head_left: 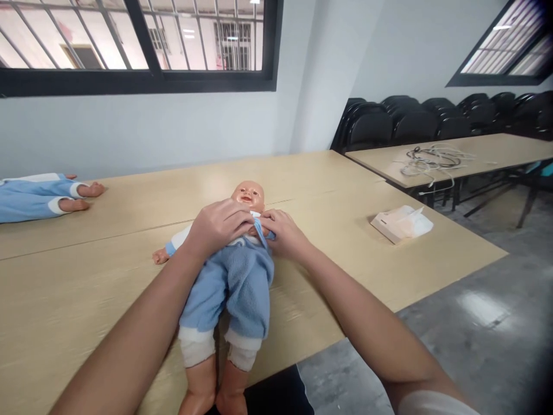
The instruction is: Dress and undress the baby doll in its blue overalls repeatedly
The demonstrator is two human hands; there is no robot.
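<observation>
A baby doll (248,196) in a light blue fleece suit (235,288) lies on its back on the wooden table (86,276), feet toward me. My left hand (218,227) rests on the doll's chest, its fingers closed on the suit's collar under the chin. Beside it, my right hand (283,230) pinches the blue edge of the suit at the doll's shoulder. Both hands meet at the neckline. The doll's right arm (166,252) sticks out to the left; its other arm is hidden under my right hand.
A second doll (47,196) in the same blue clothing lies at the table's far left, only its legs showing. A tissue pack (401,225) sits on the right of the table. Cables (432,158) lie on another table, with stacked black chairs (410,121) behind.
</observation>
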